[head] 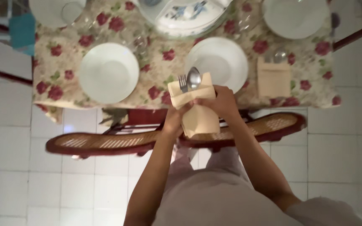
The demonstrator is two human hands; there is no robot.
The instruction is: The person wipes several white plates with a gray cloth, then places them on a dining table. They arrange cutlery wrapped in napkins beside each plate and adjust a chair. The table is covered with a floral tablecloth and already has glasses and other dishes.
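Note:
Both my hands hold a beige folded napkin (197,115) above the table's near edge. A fork (182,82) and a spoon (194,77) stick out of its top fold. My left hand (175,119) grips the napkin's lower left side. My right hand (217,101) wraps over its middle from the right. A white plate (225,56) lies just beyond the napkin on the rose-patterned tablecloth (160,67).
Another white plate (108,72) lies to the left, two more at the far corners (294,16). A second folded napkin (274,77) rests right of the near plate. A large serving dish (187,16) and glasses stand mid-table. Two cane-backed chairs (105,142) stand at the near edge.

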